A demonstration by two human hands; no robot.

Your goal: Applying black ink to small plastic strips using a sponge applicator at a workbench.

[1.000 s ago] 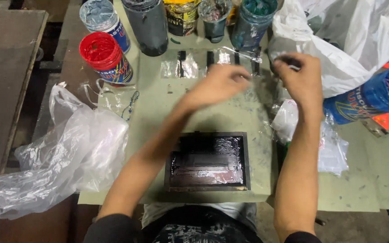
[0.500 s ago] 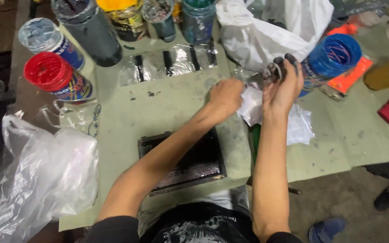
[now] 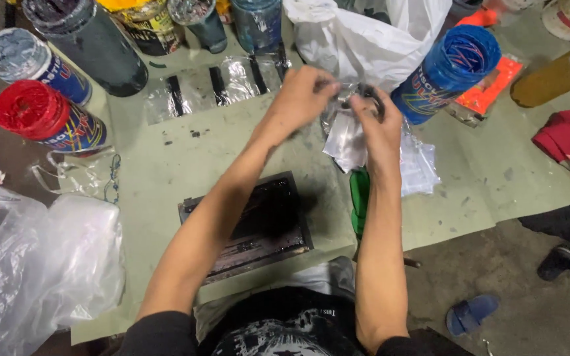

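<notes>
- Pinching from both sides, the left hand [image 3: 301,99] and right hand [image 3: 379,125] hold a small clear plastic packet [image 3: 346,135] between them, lifted off the surface [image 3: 166,178]; the fingers look closed on its top edge, as if to keep the thin film taut, though blur hides the exact grip.
- Just below the right hand lies a loose heap of similar clear packets [image 3: 420,165], within easy reach.
- Beside them, partly under the right forearm, a green object [image 3: 359,198] shows; its kind cannot be told.
- Nearer the body sits a dark, ink-smeared rectangular frame [image 3: 258,224], flat on the surface.
- Beyond the hands, a row of clear packets with black strips [image 3: 212,86] lies spread out flat.
- A blue-topped can [image 3: 446,66] leans beside a white plastic bag [image 3: 364,36]; an orange flat package [image 3: 489,89] lies behind it.
- At the left stand a red-topped can [image 3: 44,118] and a grey-topped can [image 3: 31,62], both with dark blue labels.
- A large clear plastic bag [image 3: 41,270] lies crumpled at the left edge.
</notes>
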